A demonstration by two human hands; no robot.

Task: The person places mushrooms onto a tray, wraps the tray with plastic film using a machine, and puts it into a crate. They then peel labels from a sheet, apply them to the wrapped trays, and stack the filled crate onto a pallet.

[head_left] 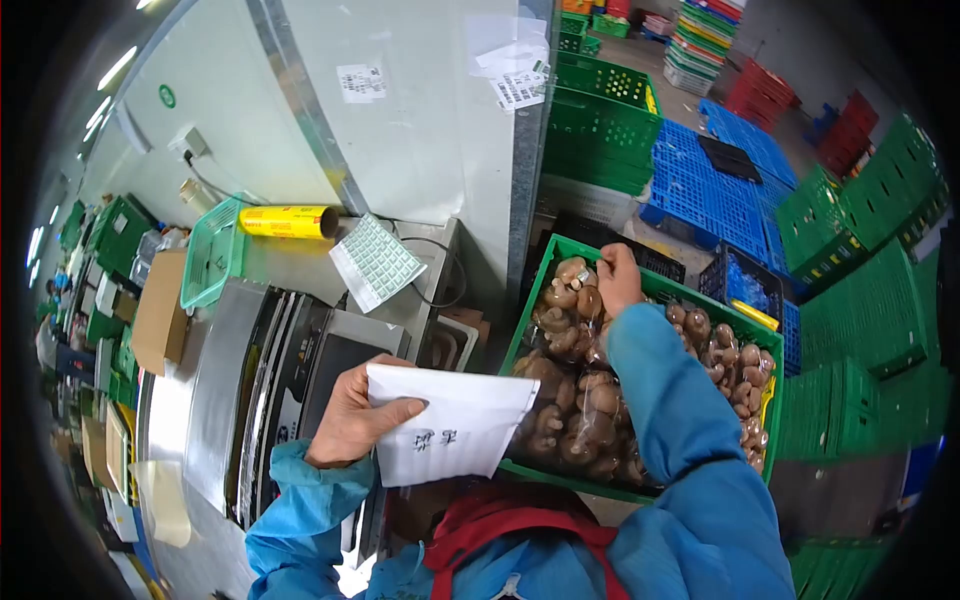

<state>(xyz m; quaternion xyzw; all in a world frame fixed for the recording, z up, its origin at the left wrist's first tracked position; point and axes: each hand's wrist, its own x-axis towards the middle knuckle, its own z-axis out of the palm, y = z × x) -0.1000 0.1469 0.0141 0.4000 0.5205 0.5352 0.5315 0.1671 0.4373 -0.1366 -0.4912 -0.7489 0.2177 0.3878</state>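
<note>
My left hand (358, 415) grips a folded white paper (450, 420) with dark handwriting on it, thumb on top. Over the far side of a green crate (775, 345), my right hand (620, 278) reaches in with its fingers bent down at the bagged mushrooms (590, 410). Clear bags of brown mushrooms fill this crate. Whether the right fingertips hold anything is too small to make out.
A wrapping machine (290, 390) stands at the left, with a yellow film roll (288, 222), a sheet of labels (378, 262) and a light green basket (215, 255) behind it. Green crates (600, 125) and blue pallets (700, 185) lie beyond the mushroom crate.
</note>
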